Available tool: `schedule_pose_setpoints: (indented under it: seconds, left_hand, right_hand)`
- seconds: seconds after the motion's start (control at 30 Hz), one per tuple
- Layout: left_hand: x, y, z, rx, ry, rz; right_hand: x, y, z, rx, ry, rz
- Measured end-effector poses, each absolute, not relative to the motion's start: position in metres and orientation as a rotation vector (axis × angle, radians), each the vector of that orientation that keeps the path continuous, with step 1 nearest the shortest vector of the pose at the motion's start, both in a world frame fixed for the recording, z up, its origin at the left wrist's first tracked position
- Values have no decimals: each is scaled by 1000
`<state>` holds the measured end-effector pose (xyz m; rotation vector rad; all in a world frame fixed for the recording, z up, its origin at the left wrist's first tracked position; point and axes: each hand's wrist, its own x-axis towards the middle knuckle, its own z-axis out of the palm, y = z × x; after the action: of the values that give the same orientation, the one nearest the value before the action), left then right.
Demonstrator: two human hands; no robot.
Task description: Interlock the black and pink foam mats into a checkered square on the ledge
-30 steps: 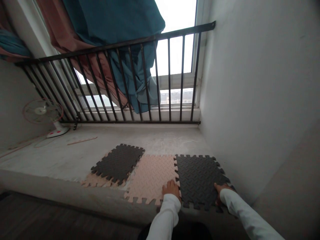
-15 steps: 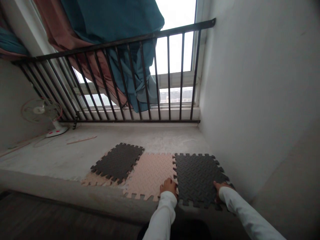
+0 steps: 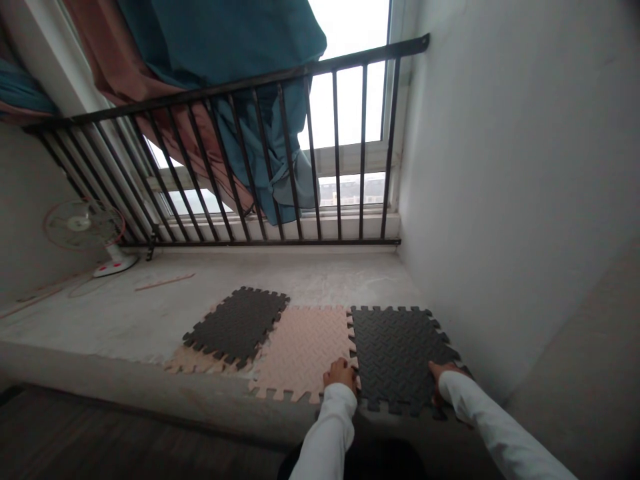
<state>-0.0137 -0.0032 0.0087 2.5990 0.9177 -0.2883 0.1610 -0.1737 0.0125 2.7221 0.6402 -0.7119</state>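
Observation:
Bent over the near right corner of a pink foam mat tile is my left hand, its fingers curled and pressed together at the seam. Along that seam a dark grey foam mat tile lies against the pink one, with their toothed edges meeting. My right hand grips the dark tile's near right edge, thumb side on top; its other fingers are mostly hidden. Further left, another dark foam tile lies askew on top of a beige foam tile, of which only the edges show.
The tiles lie on a raised concrete ledge whose front edge drops to a dark floor. A white wall rises close on the right. Behind stand a black railing and curtains. A fan and a thin strip are at left.
My left hand has shifted very slightly to the right along with a small camera movement. Both hands stay at the same tile edges, and the tiles look otherwise unchanged.

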Motion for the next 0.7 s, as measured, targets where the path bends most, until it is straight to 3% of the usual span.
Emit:
schedule_pose_setpoints:
  seconds: [0.7]
  left_hand:
    - [-4, -7, 4, 2637, 980, -325]
  right_hand:
    - [155, -170, 22, 2658, 644, -754]
